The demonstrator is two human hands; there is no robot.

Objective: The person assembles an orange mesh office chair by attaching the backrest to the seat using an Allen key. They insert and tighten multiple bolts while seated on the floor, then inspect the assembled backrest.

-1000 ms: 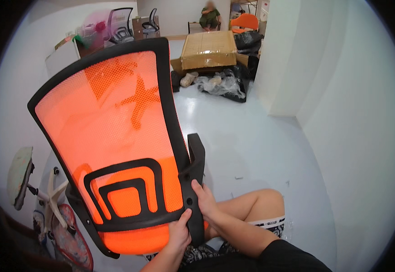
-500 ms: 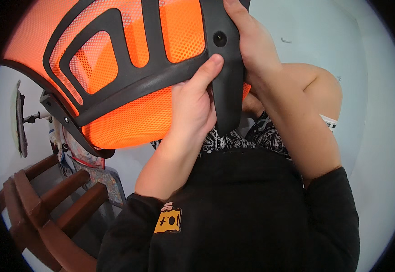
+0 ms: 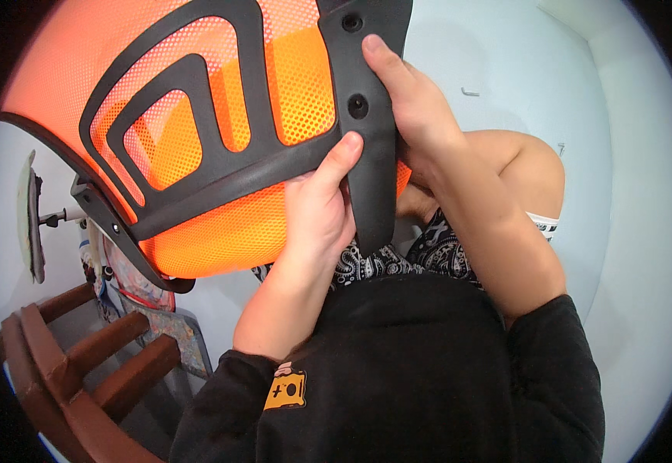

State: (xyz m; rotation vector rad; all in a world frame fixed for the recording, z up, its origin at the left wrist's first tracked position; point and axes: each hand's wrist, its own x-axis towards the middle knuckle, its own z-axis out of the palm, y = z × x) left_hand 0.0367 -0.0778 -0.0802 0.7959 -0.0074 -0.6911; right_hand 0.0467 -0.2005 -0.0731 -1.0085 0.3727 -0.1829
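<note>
An office chair backrest of orange mesh (image 3: pixel 197 243) on a black plastic frame (image 3: pixel 232 189) leans over my lap. My left hand (image 3: pixel 322 201) is closed on the lower part of its black upright (image 3: pixel 372 185), thumb on the front and the other fingers behind. My right hand (image 3: pixel 425 112) wraps the upright's right edge higher up, thumb pressed near the upper hole; its other fingers are hidden behind. Two round screw holes (image 3: pixel 357 106) show in the upright, one above the other.
An L-shaped hex key (image 3: pixel 470 92) lies on the pale floor beyond my right hand, and a small screw-like piece (image 3: pixel 561 148) lies past my bent knee (image 3: pixel 533 166). Brown wooden furniture (image 3: pixel 66 370) stands at the lower left. A flat panel (image 3: pixel 31 216) on a metal arm is behind it.
The backrest and both hands appear lower and slightly further left in the view, as do my knee and the hex key. The upper hole has come into sight. Both grips look the same.
</note>
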